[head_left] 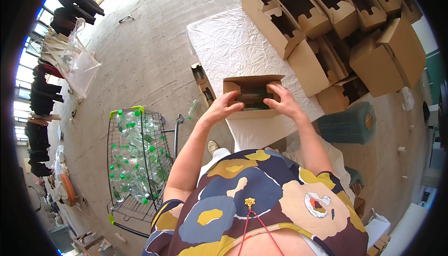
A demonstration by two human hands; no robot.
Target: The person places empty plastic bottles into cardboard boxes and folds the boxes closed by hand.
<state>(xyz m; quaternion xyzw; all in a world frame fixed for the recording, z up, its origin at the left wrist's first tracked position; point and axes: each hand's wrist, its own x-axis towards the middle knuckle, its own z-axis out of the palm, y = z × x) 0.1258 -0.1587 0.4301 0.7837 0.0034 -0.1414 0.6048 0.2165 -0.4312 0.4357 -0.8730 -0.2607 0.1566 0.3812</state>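
Observation:
An open cardboard box [259, 114] lies on the near part of the white-covered table [224, 36], right in front of me. My left hand [225, 106] curls round its left end, with fingers and thumb on the edge by the flap. At the opposite end my right hand [284, 101] grips in the same way, fingertips reaching over the rim. Between the hands the inside is dark, with a greenish sheen; what lies in it I cannot make out.
Several open cardboard boxes [326, 4] are stacked at the far right. On my left stands a wire cart [161, 162] full of clear green-capped bottles. One bottle [193, 109] is on the floor by the table. A large dark green wrapped bundle [347, 123] stands at right.

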